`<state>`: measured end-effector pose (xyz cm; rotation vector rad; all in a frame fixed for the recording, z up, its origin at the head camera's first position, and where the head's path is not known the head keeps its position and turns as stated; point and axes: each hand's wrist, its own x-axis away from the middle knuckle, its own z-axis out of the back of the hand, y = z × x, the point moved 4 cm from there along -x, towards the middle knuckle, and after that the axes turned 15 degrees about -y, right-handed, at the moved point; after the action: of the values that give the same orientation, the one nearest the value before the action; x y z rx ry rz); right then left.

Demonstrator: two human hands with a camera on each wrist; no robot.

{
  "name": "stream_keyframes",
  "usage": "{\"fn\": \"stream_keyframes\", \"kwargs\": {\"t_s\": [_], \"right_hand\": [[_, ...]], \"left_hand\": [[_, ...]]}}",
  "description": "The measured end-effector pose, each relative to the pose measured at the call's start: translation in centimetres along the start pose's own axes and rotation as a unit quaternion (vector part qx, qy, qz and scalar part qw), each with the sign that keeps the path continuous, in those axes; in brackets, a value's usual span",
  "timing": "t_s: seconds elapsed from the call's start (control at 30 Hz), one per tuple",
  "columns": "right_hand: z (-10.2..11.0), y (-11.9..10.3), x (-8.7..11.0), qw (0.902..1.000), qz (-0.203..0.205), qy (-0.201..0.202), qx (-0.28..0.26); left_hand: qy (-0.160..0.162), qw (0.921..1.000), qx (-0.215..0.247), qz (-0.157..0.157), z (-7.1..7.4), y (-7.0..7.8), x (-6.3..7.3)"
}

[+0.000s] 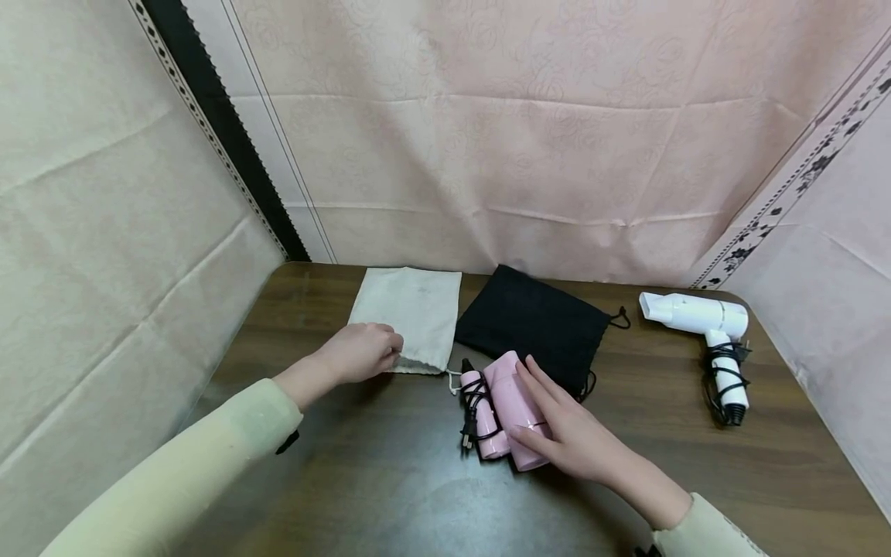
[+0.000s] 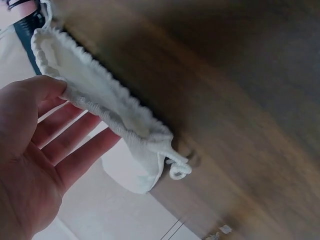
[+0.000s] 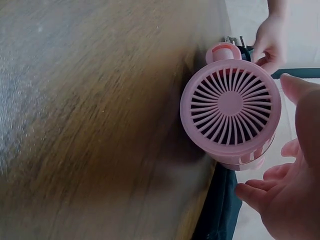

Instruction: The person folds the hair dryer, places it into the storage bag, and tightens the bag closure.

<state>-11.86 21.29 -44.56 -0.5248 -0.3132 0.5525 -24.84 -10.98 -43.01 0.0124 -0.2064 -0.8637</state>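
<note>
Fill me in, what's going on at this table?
A person's left hand pinches the rim of a white cloth drawstring pouch, its mouth gaping. Their right hand is spread at a folded pink plastic hair dryer, fingers extended; contact is hard to confirm. The pink dryer lies on the brown wooden table, outside the pouch. A black cloth drawstring bag lies just beyond it, and a white hair dryer sits off to the right.

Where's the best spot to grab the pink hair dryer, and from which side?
Probably round its fat barrel, with the right hand from the right: that side is smooth and rounded, while the cord-wrapped handle lies along the left.
</note>
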Motion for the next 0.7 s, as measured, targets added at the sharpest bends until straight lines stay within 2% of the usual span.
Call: {"fn": "stream_keyframes", "kwargs": {"t_s": [0.17,0.37,0.53,0.7], "right_hand": [[-0.2,0.3,0.0,0.9999,-0.003,-0.003,0.015],[0.0,1.0,0.8,0.9995,0.001,-0.006,0.031],[0.5,0.9,1.5,0.9959,0.028,0.021,0.084],[0.2,-0.3,1.4,0.9885,0.057,0.05,0.13]], "left_hand": [[0.02,0.9992,0.036,-0.007,0.9,0.2,-0.3],[0.03,0.9986,0.042,-0.015,1.5,0.6,-0.5],[0.022,0.9987,0.044,-0.011,1.6,0.8,-0.6],[0.014,0.9992,0.037,-0.005,1.2,0.9,-0.6]]}}
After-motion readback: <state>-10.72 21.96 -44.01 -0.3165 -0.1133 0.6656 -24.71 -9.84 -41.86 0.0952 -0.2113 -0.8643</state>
